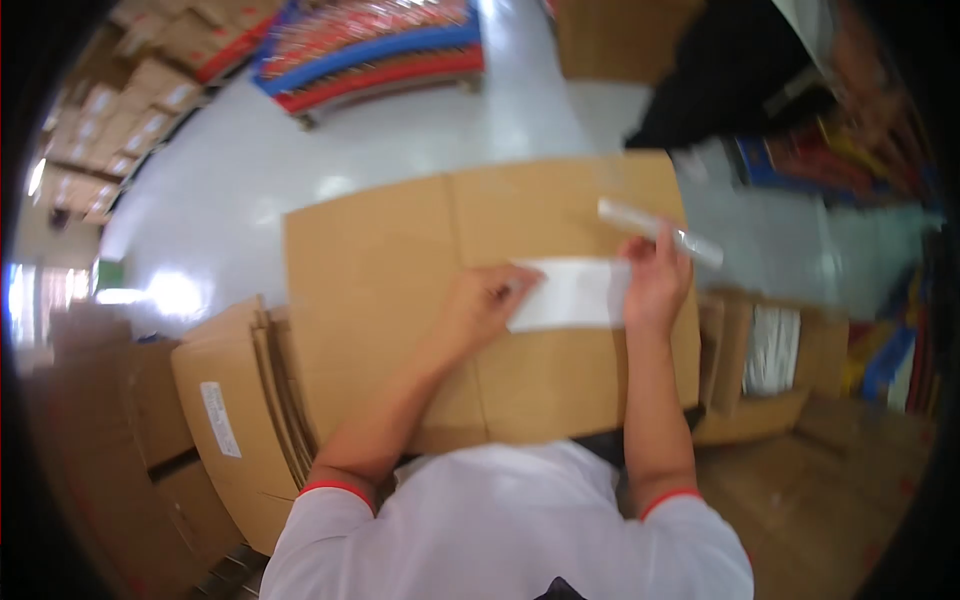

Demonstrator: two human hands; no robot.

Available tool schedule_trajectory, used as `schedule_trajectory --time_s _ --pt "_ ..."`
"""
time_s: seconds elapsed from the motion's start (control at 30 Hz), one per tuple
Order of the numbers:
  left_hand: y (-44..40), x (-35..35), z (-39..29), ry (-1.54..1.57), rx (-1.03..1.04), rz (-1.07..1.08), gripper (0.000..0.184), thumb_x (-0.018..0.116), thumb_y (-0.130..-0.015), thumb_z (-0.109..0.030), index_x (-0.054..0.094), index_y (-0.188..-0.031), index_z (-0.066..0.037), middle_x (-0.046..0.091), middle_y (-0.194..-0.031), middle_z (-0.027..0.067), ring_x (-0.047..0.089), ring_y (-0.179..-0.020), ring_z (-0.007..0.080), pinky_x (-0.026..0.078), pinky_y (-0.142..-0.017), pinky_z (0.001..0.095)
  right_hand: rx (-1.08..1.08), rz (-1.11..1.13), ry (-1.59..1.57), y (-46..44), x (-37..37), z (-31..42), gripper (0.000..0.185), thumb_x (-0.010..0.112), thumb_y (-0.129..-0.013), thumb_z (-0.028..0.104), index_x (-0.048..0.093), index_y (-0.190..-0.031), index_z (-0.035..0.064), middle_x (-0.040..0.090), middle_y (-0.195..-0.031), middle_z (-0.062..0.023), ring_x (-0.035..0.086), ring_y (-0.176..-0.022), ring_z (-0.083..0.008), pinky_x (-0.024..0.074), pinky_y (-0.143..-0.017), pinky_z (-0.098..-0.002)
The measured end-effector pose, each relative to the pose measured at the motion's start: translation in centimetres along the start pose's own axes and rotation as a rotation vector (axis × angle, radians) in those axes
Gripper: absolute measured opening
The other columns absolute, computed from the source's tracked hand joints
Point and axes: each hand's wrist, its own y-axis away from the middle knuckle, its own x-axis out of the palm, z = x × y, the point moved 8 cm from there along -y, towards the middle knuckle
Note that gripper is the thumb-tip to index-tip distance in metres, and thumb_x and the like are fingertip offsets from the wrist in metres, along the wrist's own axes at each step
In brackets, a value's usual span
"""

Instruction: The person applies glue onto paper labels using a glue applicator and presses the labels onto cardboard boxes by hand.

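Note:
A flat brown cardboard piece [380, 290] with a crease down it lies in front of me. On its right half is a white label or sheet [572, 294]. My left hand [492, 300] pinches the label's left edge with thumb and finger. At the label's right end is my right hand [655, 280], its fingers curled round a whitish, pen-like stick [660, 232] that points up to the left. The picture is blurred, so the stick's exact kind is unclear.
Folded cardboard [225, 400] with a label leans at the left. An open box [750, 360] holding a silvery packet stands at the right. Beyond the floor is a blue and red cart [375, 60]. A person in dark clothing [730, 75] is at the upper right.

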Motion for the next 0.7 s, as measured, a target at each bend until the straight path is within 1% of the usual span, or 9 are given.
schedule_trajectory --time_s 0.1,0.13,0.2,0.27,0.4,0.5,0.53,0.63,0.7 --pt "0.3 0.0 -1.7 -0.161 -0.155 0.032 0.012 0.076 -0.097 -0.012 0.083 -0.107 -0.008 0.070 -0.070 0.0114 0.061 -0.059 0.0130 0.048 -0.055 0.0326 -0.079 -0.095 -0.071 -0.7 -2.2 4.3 0.038 0.066 -0.106 0.029 0.063 -0.127 -0.0017 0.072 -0.092 -0.0093 0.067 -0.075 -0.0184 0.0529 -0.072 -0.0315" --pt "0.3 0.7 -1.8 -0.148 -0.149 0.056 0.012 0.076 -0.097 -0.012 0.083 -0.107 -0.008 0.070 -0.070 0.0114 0.061 -0.059 0.0130 0.048 -0.055 0.0326 -0.108 -0.143 -0.066 -0.7 -3.0 5.6 0.041 0.065 -0.107 0.032 0.063 -0.130 -0.0019 0.073 -0.093 -0.0099 0.068 -0.076 -0.0181 0.0529 -0.072 -0.0314" --pt "-0.1 1.0 -3.2 -0.160 -0.005 -0.015 0.011 0.076 -0.096 -0.006 0.083 -0.104 -0.004 0.051 -0.056 -0.0006 0.039 -0.053 0.0047 0.032 -0.049 0.0276 -0.142 -0.179 -0.063 -1.2 -4.0 7.0 0.044 0.063 -0.107 0.034 0.062 -0.133 -0.0020 0.073 -0.094 -0.0105 0.068 -0.077 -0.0178 0.0529 -0.073 -0.0313" --pt "-0.2 1.3 -3.1 -0.159 0.010 0.010 0.011 0.077 -0.096 -0.006 0.083 -0.104 -0.004 0.052 -0.057 0.0006 0.039 -0.053 0.0052 0.034 -0.050 0.0276 -0.167 -0.203 -0.040 -1.2 -4.5 7.6 0.047 0.060 -0.109 0.036 0.061 -0.136 -0.0025 0.074 -0.095 -0.0107 0.069 -0.077 -0.0168 0.0532 -0.072 -0.0307" --pt "-0.2 2.7 -3.1 -0.210 0.053 0.061 0.011 0.078 -0.096 -0.008 0.082 -0.105 -0.004 0.057 -0.058 0.0031 0.042 -0.055 0.0063 0.037 -0.051 0.0280 -0.172 -0.168 -0.034 -0.9 -3.9 7.5 0.045 0.061 -0.108 0.034 0.062 -0.135 -0.0026 0.074 -0.095 -0.0105 0.069 -0.077 -0.0166 0.0534 -0.070 -0.0301" --pt "0.1 2.9 -3.6 -0.226 0.057 0.056 0.012 0.078 -0.096 -0.009 0.082 -0.106 -0.004 0.061 -0.061 0.0041 0.043 -0.055 0.0067 0.039 -0.051 0.0284 -0.057 -0.009 -0.064 -0.7 -0.9 4.6 0.038 0.064 -0.107 0.031 0.065 -0.129 -0.0002 0.073 -0.094 -0.0090 0.068 -0.076 -0.0156 0.0533 -0.070 -0.0292" --pt "0.1 3.0 -3.6 -0.227 0.055 0.057 0.012 0.078 -0.096 -0.009 0.082 -0.106 -0.004 0.061 -0.061 0.0041 0.043 -0.055 0.0067 0.039 -0.051 0.0284 -0.055 -0.011 -0.065 -0.6 -0.5 3.7 0.038 0.064 -0.107 0.031 0.065 -0.129 -0.0002 0.073 -0.094 -0.0090 0.068 -0.076 -0.0156 0.0533 -0.070 -0.0292" --pt "0.2 2.4 -4.2 -0.235 0.071 0.010 0.013 0.079 -0.095 -0.009 0.083 -0.106 -0.004 0.060 -0.060 0.0043 0.042 -0.055 0.0081 0.039 -0.051 0.0284 0.047 0.103 0.047 0.2 1.5 0.6 0.033 0.066 -0.106 0.027 0.066 -0.125 -0.0004 0.071 -0.092 -0.0078 0.067 -0.076 -0.0155 0.0533 -0.071 -0.0290" --pt "0.4 2.2 -4.2 -0.300 0.002 0.054 0.014 0.078 -0.094 -0.008 0.082 -0.107 -0.005 0.065 -0.070 0.0073 0.048 -0.055 0.0110 0.041 -0.053 0.0294 0.056 0.128 0.119 0.3 1.7 -0.4 0.032 0.065 -0.106 0.026 0.066 -0.124 -0.0007 0.071 -0.093 -0.0081 0.067 -0.076 -0.0156 0.0534 -0.071 -0.0290"
